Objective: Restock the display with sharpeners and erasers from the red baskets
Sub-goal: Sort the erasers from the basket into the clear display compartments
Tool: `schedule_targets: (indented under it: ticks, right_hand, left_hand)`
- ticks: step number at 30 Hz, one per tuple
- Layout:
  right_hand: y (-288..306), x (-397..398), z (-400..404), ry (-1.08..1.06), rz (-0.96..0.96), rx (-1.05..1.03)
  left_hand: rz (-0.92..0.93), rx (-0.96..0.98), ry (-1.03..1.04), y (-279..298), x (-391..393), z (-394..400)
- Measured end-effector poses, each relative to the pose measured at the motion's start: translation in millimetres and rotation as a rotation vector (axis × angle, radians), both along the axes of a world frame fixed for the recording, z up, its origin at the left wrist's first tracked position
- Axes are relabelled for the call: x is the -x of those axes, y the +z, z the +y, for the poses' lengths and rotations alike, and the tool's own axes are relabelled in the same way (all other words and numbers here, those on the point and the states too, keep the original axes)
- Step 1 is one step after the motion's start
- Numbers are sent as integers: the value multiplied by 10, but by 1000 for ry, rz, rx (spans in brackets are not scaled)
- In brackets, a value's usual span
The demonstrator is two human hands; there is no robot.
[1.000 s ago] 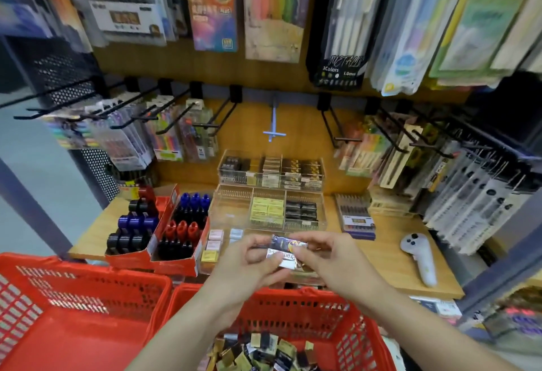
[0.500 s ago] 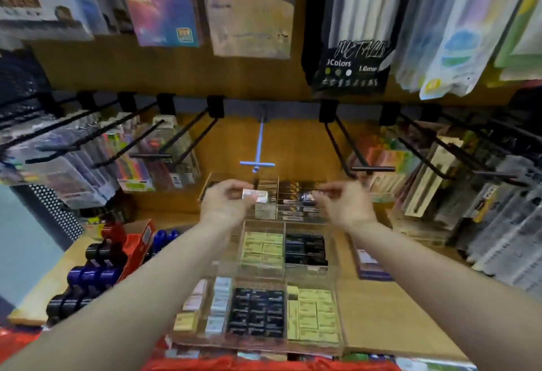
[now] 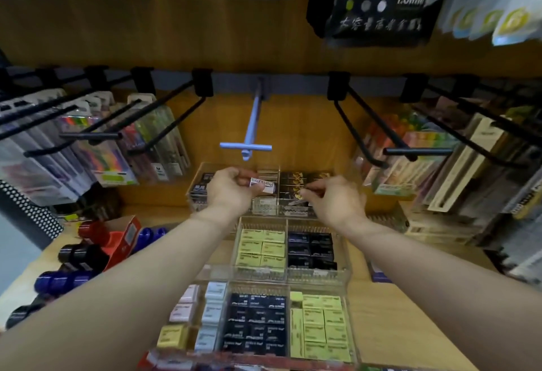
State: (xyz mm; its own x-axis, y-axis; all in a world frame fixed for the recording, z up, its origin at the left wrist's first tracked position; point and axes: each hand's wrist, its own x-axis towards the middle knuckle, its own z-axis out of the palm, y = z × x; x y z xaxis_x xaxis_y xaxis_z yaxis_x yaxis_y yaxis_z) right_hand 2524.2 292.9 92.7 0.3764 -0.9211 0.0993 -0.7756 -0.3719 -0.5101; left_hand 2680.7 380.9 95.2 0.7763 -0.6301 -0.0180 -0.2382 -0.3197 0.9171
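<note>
right hand's (image 3: 333, 200) item blurred, unidentifiable

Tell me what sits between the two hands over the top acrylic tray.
In the head view, the eraser gripped by the left hand juts toward the right hand; behind lie the top tray's black gold-printed packs.

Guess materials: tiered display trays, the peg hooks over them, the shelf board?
Clear tiered display trays: look like glossy acrylic, since the erasers show through the walls and the edges glint. Black peg hooks: probably painted or coated metal, thin rigid rods with a matte finish. Light-brown shelf board: wood grain, smooth; solid wood or laminate can't be told.
</note>
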Motion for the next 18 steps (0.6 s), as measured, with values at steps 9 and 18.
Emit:
schedule_targets:
  ticks: [9, 18]
  right_hand:
    - [-37, 16, 27, -29, 66, 132]
    - [79, 27, -73, 79, 79, 20]
  left_hand:
    - [22, -1, 3, -17, 19, 3]
    - [-171, -114, -65, 12, -7, 11]
